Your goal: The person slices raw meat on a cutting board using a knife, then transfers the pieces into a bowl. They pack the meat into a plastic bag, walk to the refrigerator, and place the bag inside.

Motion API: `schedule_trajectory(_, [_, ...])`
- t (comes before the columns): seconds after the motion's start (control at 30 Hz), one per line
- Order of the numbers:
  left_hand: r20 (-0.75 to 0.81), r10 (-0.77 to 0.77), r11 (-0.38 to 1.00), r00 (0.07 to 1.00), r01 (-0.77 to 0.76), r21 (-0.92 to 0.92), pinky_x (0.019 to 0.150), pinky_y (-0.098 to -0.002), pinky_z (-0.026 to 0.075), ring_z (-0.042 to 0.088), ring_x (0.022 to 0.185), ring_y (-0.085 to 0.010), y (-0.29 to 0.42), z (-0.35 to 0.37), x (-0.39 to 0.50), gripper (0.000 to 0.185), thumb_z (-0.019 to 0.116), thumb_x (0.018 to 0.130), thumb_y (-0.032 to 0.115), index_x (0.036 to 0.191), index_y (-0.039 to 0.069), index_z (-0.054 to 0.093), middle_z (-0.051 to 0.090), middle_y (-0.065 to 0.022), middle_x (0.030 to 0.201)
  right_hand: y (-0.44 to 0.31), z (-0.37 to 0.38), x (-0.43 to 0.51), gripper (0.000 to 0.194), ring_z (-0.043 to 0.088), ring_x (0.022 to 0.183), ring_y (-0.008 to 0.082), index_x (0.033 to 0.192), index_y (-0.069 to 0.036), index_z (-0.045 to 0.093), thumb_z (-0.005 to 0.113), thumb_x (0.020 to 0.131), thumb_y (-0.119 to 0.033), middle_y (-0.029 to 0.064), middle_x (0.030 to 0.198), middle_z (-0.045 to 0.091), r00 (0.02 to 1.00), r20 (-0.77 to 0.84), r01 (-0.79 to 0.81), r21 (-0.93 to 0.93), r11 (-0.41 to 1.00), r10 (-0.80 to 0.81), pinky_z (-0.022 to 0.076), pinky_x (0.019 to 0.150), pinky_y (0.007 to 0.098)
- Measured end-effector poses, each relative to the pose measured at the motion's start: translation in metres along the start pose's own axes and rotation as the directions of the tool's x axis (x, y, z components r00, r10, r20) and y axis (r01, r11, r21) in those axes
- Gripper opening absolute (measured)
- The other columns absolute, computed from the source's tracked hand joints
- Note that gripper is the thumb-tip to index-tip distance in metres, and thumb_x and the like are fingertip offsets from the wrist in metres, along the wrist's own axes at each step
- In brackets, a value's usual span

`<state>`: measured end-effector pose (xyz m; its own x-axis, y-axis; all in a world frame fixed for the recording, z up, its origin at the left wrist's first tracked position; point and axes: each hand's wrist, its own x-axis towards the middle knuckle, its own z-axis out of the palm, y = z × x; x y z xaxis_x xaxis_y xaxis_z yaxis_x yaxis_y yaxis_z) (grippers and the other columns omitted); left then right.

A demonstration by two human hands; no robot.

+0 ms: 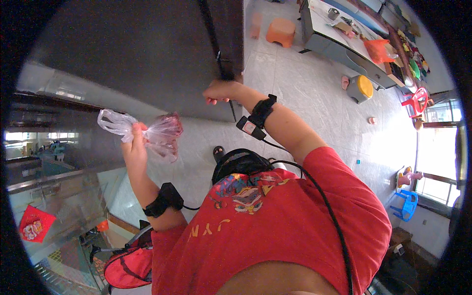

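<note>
My left hand point(137, 141) is closed around the neck of a clear plastic bag point(162, 138). Its loop handles stick out above my fingers, and dark red contents, perhaps meat, show through the film. At the upper middle, my right hand point(222, 91) is up against a large dark door-like panel point(147, 62) with its fingers curled. A black strip point(214, 37) runs down the panel to this hand. Shadow and blur hide whether the fingers grip its edge.
On the grey tiled floor point(295, 77) stand an orange stool point(281, 32) and a grey stool with a yellow top point(359, 89). A cluttered table point(332, 25) is at the upper right. Glass panes point(73, 191) and a red bag point(129, 267) are on my left.
</note>
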<state>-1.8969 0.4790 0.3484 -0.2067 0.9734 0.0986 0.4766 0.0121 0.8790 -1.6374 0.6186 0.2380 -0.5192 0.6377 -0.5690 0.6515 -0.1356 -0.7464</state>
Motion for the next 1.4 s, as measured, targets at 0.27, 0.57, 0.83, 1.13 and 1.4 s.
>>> schedule_trajectory(0.27, [0.029,0.038,0.999,0.999,-0.038,-0.007,0.059,-0.0248,0.039,0.048,0.066,-0.0087,0.002,-0.003,0.010,0.036,0.046,0.096,0.038,0.087,0.005,0.059,0.054,0.0001,0.076,-0.007,-0.006,0.007,0.030,0.044,0.044,0.0104,0.084,-0.010,0.068,0.049,0.079,-0.034,-0.0011,0.069,0.062,0.999,0.001,-0.032,0.006,0.999,0.032,0.0360,0.041,0.0284])
schedule_trajectory(0.57, [0.028,0.032,0.999,0.999,-0.031,-0.028,0.060,-0.0248,0.040,0.049,0.067,-0.0088,0.002,-0.004,0.022,0.037,0.047,0.096,0.038,0.087,0.004,0.058,0.054,-0.0006,0.079,-0.011,-0.013,0.012,0.030,0.045,0.044,0.0115,0.083,-0.008,0.067,0.050,0.077,-0.032,0.0012,0.069,0.063,0.999,-0.032,-0.019,0.045,0.999,0.020,0.0374,0.041,0.0309])
schedule_trajectory(0.83, [0.058,-0.010,0.997,0.998,0.014,-0.074,0.059,-0.0245,0.039,0.047,0.068,-0.0082,0.000,-0.007,0.032,0.035,0.047,0.096,0.038,0.088,0.005,0.058,0.053,0.0009,0.080,-0.017,-0.021,0.016,0.028,0.044,0.044,0.0114,0.079,-0.008,0.066,0.051,0.077,-0.032,0.0006,0.067,0.062,0.999,-0.027,-0.019,0.073,0.997,0.021,0.0353,0.041,0.0308])
schedule_trajectory(1.13, [0.027,-0.027,0.998,0.999,0.029,-0.060,0.059,-0.0247,0.038,0.048,0.065,-0.0092,-0.006,-0.008,0.046,0.034,0.047,0.096,0.032,0.086,0.002,0.059,0.054,-0.0001,0.077,-0.002,-0.034,-0.004,0.020,0.038,0.051,0.0093,0.067,-0.010,0.061,0.056,0.074,-0.028,-0.0029,0.063,0.053,0.995,0.102,-0.024,0.030,0.999,0.021,0.0292,0.043,0.0276])
schedule_trajectory(1.4, [0.080,0.019,1.000,0.997,-0.019,-0.002,0.061,-0.0263,0.043,0.050,0.069,-0.0104,0.015,-0.008,0.056,0.036,0.047,0.096,0.035,0.085,0.003,0.058,0.055,-0.0017,0.080,0.002,-0.076,-0.072,0.022,0.044,0.059,0.0117,0.073,-0.009,0.065,0.054,0.073,-0.028,-0.0022,0.065,0.053,0.983,0.143,0.099,0.097,0.990,-0.112,0.0347,0.050,0.0295])
